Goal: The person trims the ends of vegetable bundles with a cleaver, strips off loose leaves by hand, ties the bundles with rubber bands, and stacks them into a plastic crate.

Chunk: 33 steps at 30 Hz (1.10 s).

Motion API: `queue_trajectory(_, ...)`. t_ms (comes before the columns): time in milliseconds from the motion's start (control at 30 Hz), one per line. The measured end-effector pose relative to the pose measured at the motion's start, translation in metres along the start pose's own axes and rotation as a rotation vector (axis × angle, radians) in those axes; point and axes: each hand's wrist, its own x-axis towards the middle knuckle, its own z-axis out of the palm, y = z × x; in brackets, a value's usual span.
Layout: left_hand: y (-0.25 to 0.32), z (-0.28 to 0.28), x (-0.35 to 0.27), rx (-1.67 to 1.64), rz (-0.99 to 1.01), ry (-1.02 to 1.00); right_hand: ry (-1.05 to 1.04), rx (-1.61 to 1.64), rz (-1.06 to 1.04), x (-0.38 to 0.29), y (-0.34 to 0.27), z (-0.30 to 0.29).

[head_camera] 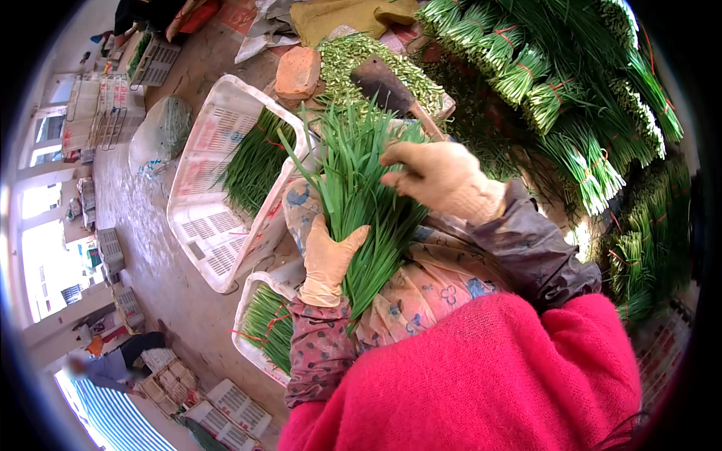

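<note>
Across my lap lies a loose bunch of long green garlic chives [361, 197]. My left hand [330, 256], in a pale glove, grips its near left side with the thumb over the leaves. My right hand [437, 177], in a knitted glove, is beside the leafy tips with fingers curled; whether it holds any leaves cannot be told. Beyond it, a cleaver [383, 84] with a dark blade and wooden handle rests by a heap of cut pale stem ends [350, 59]. An orange brick [298, 72] sits at the heap's left.
To the left stands a white plastic crate [211, 135] with chives inside; a smaller white crate [243, 315] nearer me holds tied chives. Tied bundles [527, 67] are piled at the right. A person [113, 366] bends over crates at the lower left. A stuffed plastic sack [163, 135] lies on the floor.
</note>
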Motion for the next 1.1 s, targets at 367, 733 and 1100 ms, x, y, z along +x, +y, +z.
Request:
queue_trajectory(367,-0.004,0.003,-0.004,-0.306,0.081,-0.039,0.303,0.435,0.483,0.024,0.049,0.027)
queue_trajectory(733,0.0,0.003,-0.002,-0.259,0.061,-0.09,-0.231,-0.222,-0.185,0.024,-0.009,0.034)
queue_trajectory(1100,-0.008,-0.002,0.004,-0.327,0.009,-0.014,0.336,0.021,0.363,0.029,0.079,-0.005)
